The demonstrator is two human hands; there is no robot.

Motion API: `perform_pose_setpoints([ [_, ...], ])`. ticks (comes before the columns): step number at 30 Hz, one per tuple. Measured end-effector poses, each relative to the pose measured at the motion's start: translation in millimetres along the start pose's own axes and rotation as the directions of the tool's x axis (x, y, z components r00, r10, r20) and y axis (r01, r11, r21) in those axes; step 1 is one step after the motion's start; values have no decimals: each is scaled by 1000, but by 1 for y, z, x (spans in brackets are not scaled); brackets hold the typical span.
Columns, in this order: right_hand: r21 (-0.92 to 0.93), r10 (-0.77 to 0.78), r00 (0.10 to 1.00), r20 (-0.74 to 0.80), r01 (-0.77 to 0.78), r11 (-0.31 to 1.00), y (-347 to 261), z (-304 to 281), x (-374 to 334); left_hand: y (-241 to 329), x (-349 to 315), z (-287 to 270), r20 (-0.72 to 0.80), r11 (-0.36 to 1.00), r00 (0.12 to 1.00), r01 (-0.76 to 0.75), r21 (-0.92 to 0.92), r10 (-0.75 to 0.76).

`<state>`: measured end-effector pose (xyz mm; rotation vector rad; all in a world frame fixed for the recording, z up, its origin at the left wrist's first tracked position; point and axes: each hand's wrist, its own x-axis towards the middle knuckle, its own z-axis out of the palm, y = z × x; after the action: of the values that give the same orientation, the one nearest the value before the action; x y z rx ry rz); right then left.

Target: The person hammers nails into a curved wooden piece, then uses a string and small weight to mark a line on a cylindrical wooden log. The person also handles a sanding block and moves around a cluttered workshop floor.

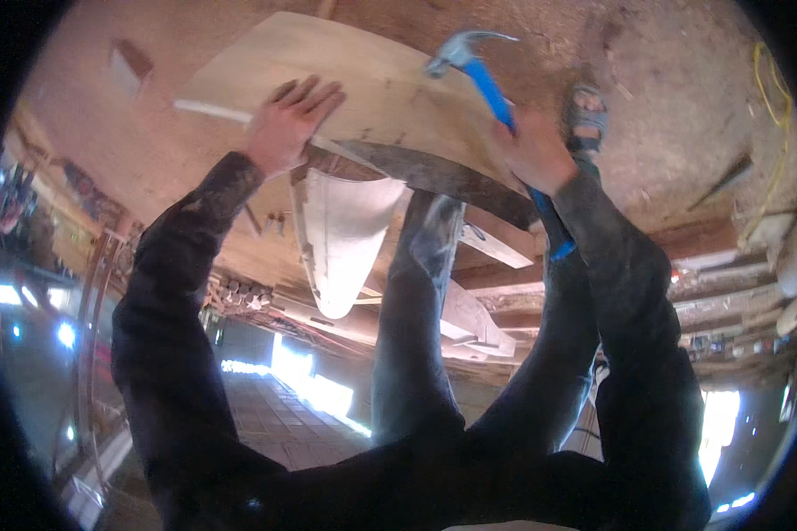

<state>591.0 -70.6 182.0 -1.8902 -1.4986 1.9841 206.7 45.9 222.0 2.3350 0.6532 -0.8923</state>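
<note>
Nearest the camera, along the lower edge, is the person's dark-clothed torso (398, 487), with two black sleeves (170, 292) reaching up from it on either side. The left hand (288, 128) is open, its fingers spread on a broad, pale, flat wooden board (328, 57) with a curved outline, which lies across the upper middle. The right hand (536, 150), slightly blurred, is wrapped around the blue handle of a silver-headed claw hammer (487, 84). The hammer's head points away from the person, near the board's right side; whether they touch, I cannot tell. A dark, curved strip (456, 184) runs along the board's near edge. Below the left hand is a white, tapering, curved piece (350, 226), beside legs in blue jeans (412, 354). A sandalled foot (586, 119) rests on brown ground (655, 142) beyond the right hand, and a thin yellow cord (785, 115) lies at far right.
</note>
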Motion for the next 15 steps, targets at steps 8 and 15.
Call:
perform_pose_setpoints([
  [8, 144, 128, 991, 40, -132, 981, -12, 3, -18, 17, -4, -4, 11, 997, 999, 33, -67, -32],
  [15, 157, 149, 988, -46, -140, 978, -27, -72, -5, 15, -7, 2, -38, 997, 999, 23, -71, -25],
])
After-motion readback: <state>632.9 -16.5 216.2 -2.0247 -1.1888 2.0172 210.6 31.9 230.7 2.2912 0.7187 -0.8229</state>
